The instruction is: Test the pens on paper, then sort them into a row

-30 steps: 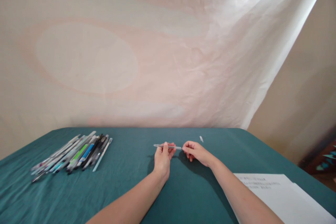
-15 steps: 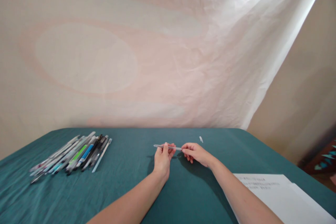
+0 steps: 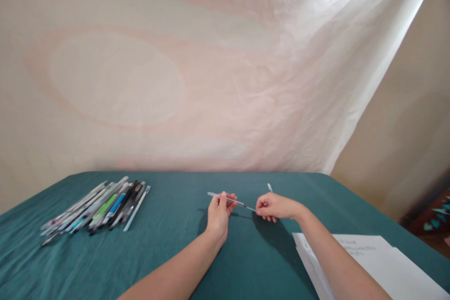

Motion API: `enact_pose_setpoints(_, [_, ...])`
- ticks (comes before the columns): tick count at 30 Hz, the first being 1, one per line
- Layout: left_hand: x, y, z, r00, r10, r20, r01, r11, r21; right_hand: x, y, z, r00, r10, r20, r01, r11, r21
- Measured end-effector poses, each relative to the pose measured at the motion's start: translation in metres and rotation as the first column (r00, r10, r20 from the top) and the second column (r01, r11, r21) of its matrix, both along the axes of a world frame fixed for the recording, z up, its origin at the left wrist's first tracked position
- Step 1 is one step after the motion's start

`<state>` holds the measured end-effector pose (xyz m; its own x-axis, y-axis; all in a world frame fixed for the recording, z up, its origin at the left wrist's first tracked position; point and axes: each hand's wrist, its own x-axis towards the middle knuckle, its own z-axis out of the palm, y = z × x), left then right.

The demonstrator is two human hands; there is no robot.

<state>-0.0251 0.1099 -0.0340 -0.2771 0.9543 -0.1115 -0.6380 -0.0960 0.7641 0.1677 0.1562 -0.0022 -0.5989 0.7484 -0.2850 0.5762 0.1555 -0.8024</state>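
Observation:
My left hand [image 3: 218,213] pinches a clear pen barrel [image 3: 225,198] above the teal tablecloth [image 3: 168,248], holding it level. My right hand [image 3: 274,207] is closed in a pinch on a thin refill [image 3: 250,208] that sticks out of the barrel's right end, a short way clear of the barrel. A small white pen cap [image 3: 269,187] lies on the cloth just behind my right hand.
A pile of several pens [image 3: 98,208] lies at the left of the table. White printed sheets of paper [image 3: 369,267] lie at the near right under my right forearm. A pale draped sheet hangs behind the table's far edge.
My right hand has moved right, away from the barrel, drawing the thin refill out of its end. The left hand has stayed in place with the barrel.

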Motion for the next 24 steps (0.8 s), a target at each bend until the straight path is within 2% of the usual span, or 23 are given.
enact_pose_setpoints(4, [0.0,0.0,0.002,1.0,0.005,0.011,-0.004,1.0,-0.014,0.033,0.001,0.015,0.958,-0.018,0.288,0.017,1.0,0.005])
enact_pose_setpoints(8, [0.0,0.0,0.003,0.999,0.033,0.016,-0.033,0.999,-0.025,0.064,0.004,0.024,0.932,-0.065,0.355,0.073,0.997,-0.009])
enact_pose_setpoints(13, [0.0,-0.001,0.003,0.999,0.035,0.011,-0.035,0.999,-0.027,0.093,0.01,0.027,0.87,-0.243,0.428,0.244,0.968,0.055])
enact_pose_setpoints(20, [0.0,0.0,0.002,1.0,0.015,0.008,-0.014,1.0,-0.025,0.103,0.021,0.016,0.728,-0.442,0.523,0.423,0.891,0.165])
enact_pose_setpoints(24, [0.0,0.0,0.002,1.0,0.014,0.003,-0.014,0.999,-0.04,0.099,0.023,0.009,0.714,-0.433,0.55,0.434,0.89,0.138])
